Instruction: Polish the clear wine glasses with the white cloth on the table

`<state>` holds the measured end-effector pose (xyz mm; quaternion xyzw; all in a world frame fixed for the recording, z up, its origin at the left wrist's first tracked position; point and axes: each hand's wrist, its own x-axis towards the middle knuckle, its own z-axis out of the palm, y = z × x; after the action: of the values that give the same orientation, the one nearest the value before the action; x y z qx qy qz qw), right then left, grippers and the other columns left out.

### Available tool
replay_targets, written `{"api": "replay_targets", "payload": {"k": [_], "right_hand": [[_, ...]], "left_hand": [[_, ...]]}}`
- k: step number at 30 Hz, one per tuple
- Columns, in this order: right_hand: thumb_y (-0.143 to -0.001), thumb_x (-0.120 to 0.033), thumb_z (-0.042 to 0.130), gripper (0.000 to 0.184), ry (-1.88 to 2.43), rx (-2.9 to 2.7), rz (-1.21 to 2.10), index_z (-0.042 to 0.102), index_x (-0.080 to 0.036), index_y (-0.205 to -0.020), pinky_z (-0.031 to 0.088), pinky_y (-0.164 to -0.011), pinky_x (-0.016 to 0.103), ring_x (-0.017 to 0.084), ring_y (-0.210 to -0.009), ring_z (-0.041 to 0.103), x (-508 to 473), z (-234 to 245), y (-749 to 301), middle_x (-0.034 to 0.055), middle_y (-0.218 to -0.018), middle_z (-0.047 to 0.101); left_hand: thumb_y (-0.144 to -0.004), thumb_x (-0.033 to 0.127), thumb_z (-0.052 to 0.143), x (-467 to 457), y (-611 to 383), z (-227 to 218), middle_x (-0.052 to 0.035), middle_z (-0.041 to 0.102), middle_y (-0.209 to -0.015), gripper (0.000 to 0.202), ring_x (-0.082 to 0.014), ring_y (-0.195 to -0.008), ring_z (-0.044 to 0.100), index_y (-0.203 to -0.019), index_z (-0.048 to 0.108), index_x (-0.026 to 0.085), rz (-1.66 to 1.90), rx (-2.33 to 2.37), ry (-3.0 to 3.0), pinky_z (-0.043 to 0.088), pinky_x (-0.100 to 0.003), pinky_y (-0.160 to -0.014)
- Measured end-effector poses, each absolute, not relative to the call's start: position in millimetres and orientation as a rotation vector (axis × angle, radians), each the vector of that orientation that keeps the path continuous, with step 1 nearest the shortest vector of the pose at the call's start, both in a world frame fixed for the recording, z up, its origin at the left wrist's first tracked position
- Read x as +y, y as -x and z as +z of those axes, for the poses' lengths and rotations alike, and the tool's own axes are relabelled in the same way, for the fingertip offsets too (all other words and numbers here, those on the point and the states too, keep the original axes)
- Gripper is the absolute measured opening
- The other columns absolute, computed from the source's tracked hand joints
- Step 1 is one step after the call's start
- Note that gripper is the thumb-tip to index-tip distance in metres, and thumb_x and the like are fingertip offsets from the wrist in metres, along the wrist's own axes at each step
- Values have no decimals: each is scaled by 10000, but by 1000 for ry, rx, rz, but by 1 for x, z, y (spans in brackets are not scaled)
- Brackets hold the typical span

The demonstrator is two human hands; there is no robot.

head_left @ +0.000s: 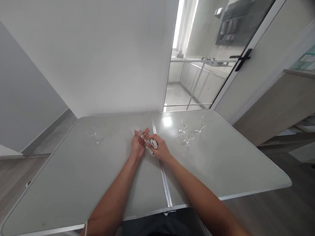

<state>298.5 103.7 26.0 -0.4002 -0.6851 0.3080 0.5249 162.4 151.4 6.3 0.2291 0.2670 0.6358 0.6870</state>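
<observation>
Near the middle of the table, my left hand [138, 143] is turned palm up around a clear stemmed glass [142, 136], which lies tilted and is hard to make out. My right hand [161, 149] meets it from the right, its fingers closed on a small white item [154, 144]. That item looks folded or looped, and its kind is unclear; part of it hangs below the fingers. The glass's lower end reaches the right fingertips, where the hand partly covers it.
Three clear stemmed glasses [187, 140] stand grouped on the right half of the folding table [216, 171]. Another clear glass [94, 138] is at the far left. A metal seam [164, 183] splits the tabletop. A white wall [111, 64] and a glass door [197, 72] lie behind.
</observation>
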Motion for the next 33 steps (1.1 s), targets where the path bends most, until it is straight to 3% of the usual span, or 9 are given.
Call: {"api": "replay_targets", "payload": {"k": [5, 6, 10, 12, 19, 22, 26, 29, 33], "right_hand": [[-916, -438, 586, 249, 1089, -1362, 775, 667, -207, -963, 485, -686, 283, 176, -720, 603, 107, 21, -299, 16, -844, 685], [-913, -449, 591, 261, 1106, -1329, 767, 667, -206, -971, 481, -675, 279, 174, -711, 598, 108, 21, -300, 14, -833, 682], [-905, -444, 603, 268, 1121, -1336, 738, 688, -211, -1008, 476, -721, 287, 177, -744, 589, 109, 22, -305, 14, -853, 683], [-909, -429, 591, 267, 1077, -1338, 810, 691, -215, -1033, 483, -775, 297, 184, -801, 602, 109, 23, -305, 23, -905, 689], [-954, -349, 423, 459, 1251, -1121, 681, 546, -284, -1391, 429, -1036, 368, 218, -1220, 510, 105, 27, -308, 85, -1278, 530], [-916, -299, 486, 487, 1228, -1257, 570, 519, -283, -1402, 447, -989, 367, 208, -1078, 560, 106, 27, -310, 79, -1209, 542], [-825, -241, 587, 352, 1158, -1310, 571, 575, -217, -1176, 480, -798, 312, 188, -850, 589, 107, 23, -305, 28, -980, 617], [-836, -265, 586, 151, 1104, -1408, 615, 626, -213, -972, 470, -780, 303, 188, -818, 581, 105, 23, -300, 16, -886, 629], [-850, -309, 589, 134, 1053, -1423, 663, 645, -224, -938, 474, -782, 305, 191, -808, 572, 100, 27, -298, 22, -889, 634]], "left_hand": [[-840, 441, 780, 142, -171, 8, -119, 674, -1326, 990, -215, -1051, 730, -1577, 120, 426, 1419, 647, -734, 553, -373, -932], [-838, 444, 781, 141, -172, 7, -110, 680, -1318, 983, -211, -1055, 726, -1585, 143, 426, 1386, 634, -786, 545, -368, -945], [-863, 507, 723, 138, -175, 1, -129, 682, -1312, 621, -241, -1158, 668, -1402, 600, 223, 1207, 608, -1018, 497, -344, -1013], [-859, 492, 730, 139, -175, -2, -122, 667, -1343, 533, -258, -1198, 639, -1303, 683, 200, 1191, 630, -1095, 491, -350, -1018], [-885, 555, 674, 144, -175, -8, -141, 600, -1430, 560, -255, -1140, 664, -1351, 629, 248, 1310, 691, -1023, 532, -361, -930], [-887, 571, 662, 143, -177, -10, -116, 567, -1465, 575, -249, -1203, 635, -1369, 618, 260, 1283, 693, -997, 501, -363, -1009], [-935, 577, 583, 137, -180, -8, -82, 586, -1448, 581, -247, -1308, 563, -1424, 578, 263, 1171, 583, -1045, 436, -371, -1107], [-939, 531, 600, 134, -179, -2, -81, 595, -1443, 574, -248, -1341, 534, -1434, 571, 242, 1204, 595, -1127, 378, -373, -1160], [-940, 529, 592, 131, -178, 5, -110, 619, -1411, 538, -271, -1333, 543, -1365, 639, 201, 1244, 575, -1153, 376, -391, -1162]]}}
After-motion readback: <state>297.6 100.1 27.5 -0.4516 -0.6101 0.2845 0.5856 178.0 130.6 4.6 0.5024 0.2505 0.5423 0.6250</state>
